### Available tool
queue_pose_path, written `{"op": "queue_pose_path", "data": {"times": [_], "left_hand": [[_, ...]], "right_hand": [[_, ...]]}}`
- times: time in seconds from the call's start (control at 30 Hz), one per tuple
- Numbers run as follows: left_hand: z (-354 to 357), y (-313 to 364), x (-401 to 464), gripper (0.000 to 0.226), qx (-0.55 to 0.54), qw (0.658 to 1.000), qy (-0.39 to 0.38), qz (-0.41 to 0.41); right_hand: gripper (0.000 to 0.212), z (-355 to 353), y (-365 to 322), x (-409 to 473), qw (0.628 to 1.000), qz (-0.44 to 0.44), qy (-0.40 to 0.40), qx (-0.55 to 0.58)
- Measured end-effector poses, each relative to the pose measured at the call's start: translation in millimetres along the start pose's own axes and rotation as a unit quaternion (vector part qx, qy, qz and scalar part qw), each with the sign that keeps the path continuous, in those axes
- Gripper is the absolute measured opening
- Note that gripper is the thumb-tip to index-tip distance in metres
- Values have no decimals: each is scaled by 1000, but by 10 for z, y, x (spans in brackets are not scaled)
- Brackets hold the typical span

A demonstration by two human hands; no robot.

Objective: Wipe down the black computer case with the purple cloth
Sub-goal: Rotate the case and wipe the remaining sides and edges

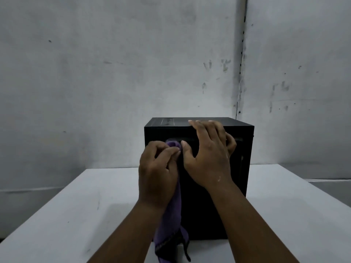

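The left hand point(158, 173) grips the purple cloth point(171, 215) bunched against the near face of the black computer case point(212, 215), which stands on the white table point(57, 215). The right hand point(207, 154), fingers straight, steadies the case's top edge. Wiping looks under way; next likely sweep across the face.

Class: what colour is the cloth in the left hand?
Purple cloth, dark-edged; clearest in the head view.
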State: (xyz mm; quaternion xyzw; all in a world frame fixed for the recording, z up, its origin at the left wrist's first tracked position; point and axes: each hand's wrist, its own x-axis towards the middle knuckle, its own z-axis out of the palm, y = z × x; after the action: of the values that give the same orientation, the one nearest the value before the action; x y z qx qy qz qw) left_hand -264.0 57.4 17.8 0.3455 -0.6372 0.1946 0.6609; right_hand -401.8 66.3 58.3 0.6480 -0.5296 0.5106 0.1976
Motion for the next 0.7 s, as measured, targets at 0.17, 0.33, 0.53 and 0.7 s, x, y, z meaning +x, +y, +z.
{"op": "queue_pose_path", "data": {"times": [0.17,0.33,0.53,0.7], "left_hand": [[64,-16,-153,11,13,995,-78,54],[40,-43,-111,10,38,995,-62,61],[111,45,-292,9,24,995,-81,57],[78,46,-284,12,48,993,-80,67]], "right_hand": [[56,21,22,-4,1000,-5,3,5],[56,25,40,-14,1000,-8,5,4],[57,15,28,-12,1000,-5,-3,6],[57,-4,4,-13,1000,-1,-7,11]]}}
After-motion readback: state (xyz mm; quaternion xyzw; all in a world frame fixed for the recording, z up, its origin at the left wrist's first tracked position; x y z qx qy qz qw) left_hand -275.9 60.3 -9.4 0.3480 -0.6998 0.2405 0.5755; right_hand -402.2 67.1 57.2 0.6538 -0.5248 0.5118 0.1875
